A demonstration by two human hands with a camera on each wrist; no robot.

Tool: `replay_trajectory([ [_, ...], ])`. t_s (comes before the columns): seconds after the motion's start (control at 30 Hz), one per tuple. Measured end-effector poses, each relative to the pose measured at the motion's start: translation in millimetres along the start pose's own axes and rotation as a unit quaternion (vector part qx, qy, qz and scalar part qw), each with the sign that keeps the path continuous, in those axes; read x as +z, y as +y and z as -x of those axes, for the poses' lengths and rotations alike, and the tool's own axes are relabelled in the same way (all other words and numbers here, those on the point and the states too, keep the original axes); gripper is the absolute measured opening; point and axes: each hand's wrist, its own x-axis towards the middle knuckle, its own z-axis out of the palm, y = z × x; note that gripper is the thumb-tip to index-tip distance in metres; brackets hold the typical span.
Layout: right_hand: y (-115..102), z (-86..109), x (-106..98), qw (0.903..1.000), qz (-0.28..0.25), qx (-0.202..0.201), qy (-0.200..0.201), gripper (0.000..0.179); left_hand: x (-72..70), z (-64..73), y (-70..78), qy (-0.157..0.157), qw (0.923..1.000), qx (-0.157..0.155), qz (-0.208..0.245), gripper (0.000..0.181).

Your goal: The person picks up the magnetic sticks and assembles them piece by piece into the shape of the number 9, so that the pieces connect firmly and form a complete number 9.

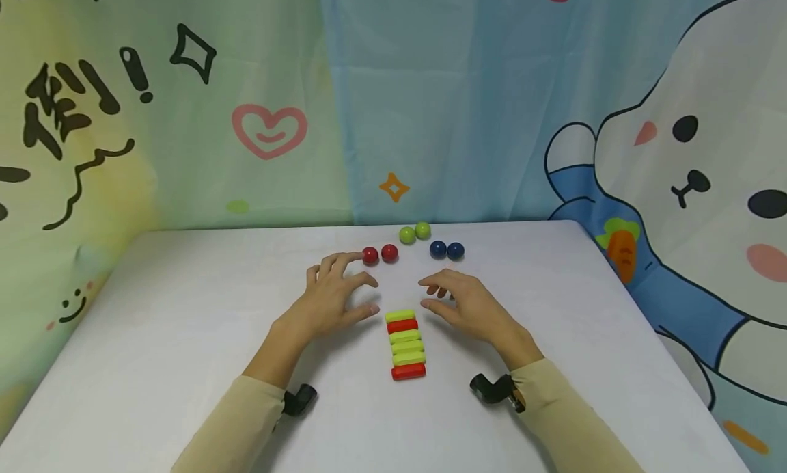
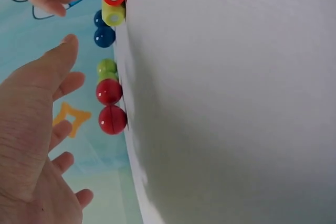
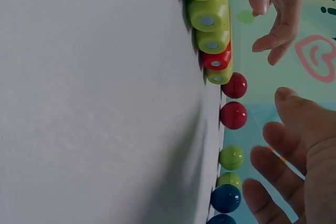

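Note:
A row of several short rods, yellow-green rods [image 1: 405,337] and red rods [image 1: 408,371], lies side by side on the white table between the two hands. Pale round inserts show in the rod ends in the right wrist view. Behind the row sit pairs of glossy balls: red balls [image 1: 389,253], green balls [image 1: 423,230] and dark blue balls [image 1: 438,249]. My left hand [image 1: 335,295] hovers with spread fingers, its fingertips near the left red ball. My right hand [image 1: 464,302], fingers loosely bent, is above the table right of the rods. Neither hand holds anything.
The white tabletop [image 1: 154,363] ends at a back edge just behind the balls. A printed cloth [image 1: 430,104] hangs behind it. Each wrist wears a black camera [image 1: 300,400], and both arms have beige sleeves [image 1: 233,425].

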Motion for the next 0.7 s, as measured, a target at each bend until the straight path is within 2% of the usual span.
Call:
replay_trajectory([
  [0.27,5.4,-3.1,4.0,0.9997,-0.02,-0.006,-0.015,0.028,8.5,-0.6,2.4,-0.009,0.9998,0.01,0.016,0.031],
  [0.5,7.8,-5.1,6.3,0.9974,-0.035,0.027,-0.056,0.026,11.5,-3.4,4.3,-0.031,0.9989,0.014,0.031,0.03],
  [0.7,8.5,-8.6,10.0,0.9926,-0.073,0.046,-0.085,0.025,7.9,-4.7,3.8,-0.059,0.9978,0.019,0.025,0.032],
])
